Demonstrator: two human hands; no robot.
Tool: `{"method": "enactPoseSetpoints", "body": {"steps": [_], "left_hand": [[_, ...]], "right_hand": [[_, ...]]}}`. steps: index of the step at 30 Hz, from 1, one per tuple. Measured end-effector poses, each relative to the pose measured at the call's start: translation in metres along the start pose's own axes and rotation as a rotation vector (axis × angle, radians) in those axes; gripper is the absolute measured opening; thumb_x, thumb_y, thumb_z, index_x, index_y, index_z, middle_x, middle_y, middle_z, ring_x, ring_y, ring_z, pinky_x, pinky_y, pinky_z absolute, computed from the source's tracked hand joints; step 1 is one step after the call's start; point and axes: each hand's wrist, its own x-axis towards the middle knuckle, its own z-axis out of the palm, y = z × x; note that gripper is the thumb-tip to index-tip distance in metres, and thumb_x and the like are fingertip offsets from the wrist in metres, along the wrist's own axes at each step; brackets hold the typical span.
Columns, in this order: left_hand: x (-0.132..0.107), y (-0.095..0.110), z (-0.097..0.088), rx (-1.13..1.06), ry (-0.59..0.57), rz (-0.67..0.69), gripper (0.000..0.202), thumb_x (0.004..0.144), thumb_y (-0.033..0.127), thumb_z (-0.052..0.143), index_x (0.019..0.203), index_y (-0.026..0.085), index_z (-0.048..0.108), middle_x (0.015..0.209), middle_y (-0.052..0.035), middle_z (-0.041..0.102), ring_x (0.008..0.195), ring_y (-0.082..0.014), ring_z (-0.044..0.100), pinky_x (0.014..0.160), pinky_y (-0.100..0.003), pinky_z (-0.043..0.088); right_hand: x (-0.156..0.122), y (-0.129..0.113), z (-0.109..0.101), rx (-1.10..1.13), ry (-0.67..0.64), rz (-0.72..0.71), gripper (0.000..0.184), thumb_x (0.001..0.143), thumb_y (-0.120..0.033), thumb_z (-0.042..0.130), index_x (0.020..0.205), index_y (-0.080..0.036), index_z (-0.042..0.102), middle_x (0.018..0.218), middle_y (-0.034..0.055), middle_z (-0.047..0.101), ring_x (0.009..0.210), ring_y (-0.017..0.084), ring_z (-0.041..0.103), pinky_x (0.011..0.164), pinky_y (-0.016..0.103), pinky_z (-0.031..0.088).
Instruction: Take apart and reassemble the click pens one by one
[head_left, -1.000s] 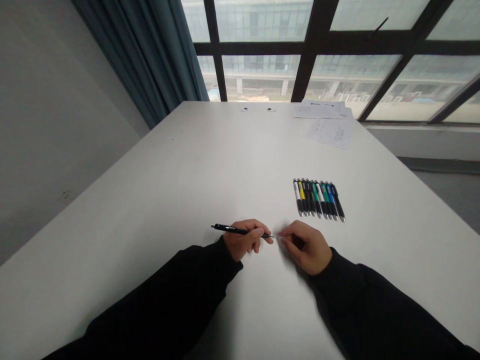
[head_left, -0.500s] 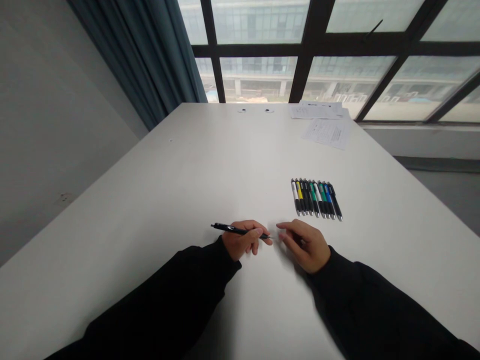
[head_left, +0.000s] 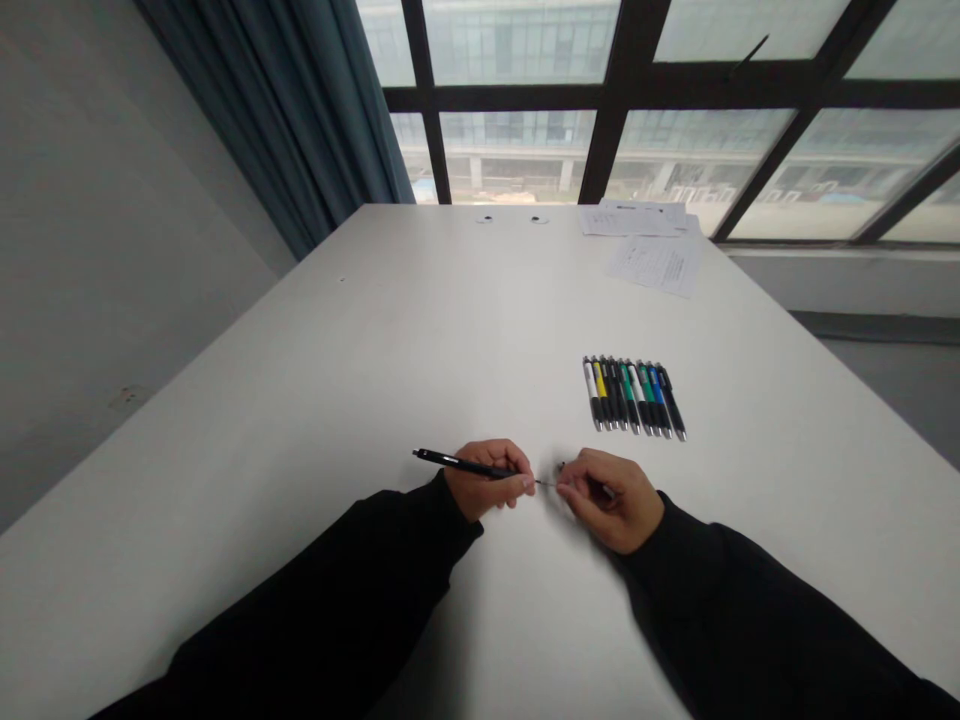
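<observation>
My left hand is shut around a black pen, whose barrel sticks out to the left of my fingers. A thin metal refill runs from the pen's right end into the fingers of my right hand. Those fingers pinch it, and a small dark piece shows above them. Whatever else my right hand holds is mostly hidden and blurred. A little beyond my right hand lies a tight row of several colored pens, which neither hand touches.
Everything lies on a white table, with sheets of printed paper near its far edge and two small dark round fittings at that edge. A grey wall and blue curtain stand left, a large window beyond.
My right hand's fingers have closed from apart onto the thin refill. My left hand and the black pen have shifted slightly left, with the refill now showing between my hands.
</observation>
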Motion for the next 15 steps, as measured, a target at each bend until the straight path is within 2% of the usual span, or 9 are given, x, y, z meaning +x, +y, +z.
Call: {"method": "enactPoseSetpoints", "body": {"steps": [5,10,15], "left_hand": [[0.002,-0.001,0.0,-0.034,0.08,0.028,0.023,0.063,0.032,0.072,0.065,0.012,0.059,0.051,-0.0005,0.062,0.037,-0.0049,0.046,0.036,-0.015,0.035],[0.001,0.002,0.002,-0.04,0.082,0.022,0.024,0.063,0.032,0.072,0.065,0.012,0.059,0.052,-0.0002,0.062,0.037,-0.0047,0.046,0.036,-0.016,0.035],[0.0,0.001,0.002,-0.043,0.079,0.017,0.023,0.065,0.031,0.071,0.067,0.012,0.059,0.057,-0.002,0.065,0.039,-0.0048,0.048,0.037,-0.016,0.037]], "right_hand": [[-0.001,0.017,-0.013,-0.142,-0.034,-0.028,0.009,0.082,-0.023,0.058,0.077,-0.017,0.062,0.06,-0.0007,0.049,0.054,0.012,0.045,0.053,0.025,0.036],[-0.002,0.033,-0.017,-0.258,-0.119,-0.037,0.011,0.083,-0.023,0.057,0.079,-0.017,0.065,0.062,0.0007,0.053,0.055,0.013,0.049,0.055,0.025,0.038],[-0.002,0.037,-0.014,-0.296,-0.156,-0.015,0.015,0.086,-0.027,0.057,0.084,-0.017,0.067,0.069,0.004,0.061,0.063,0.016,0.058,0.062,0.027,0.043]]}}
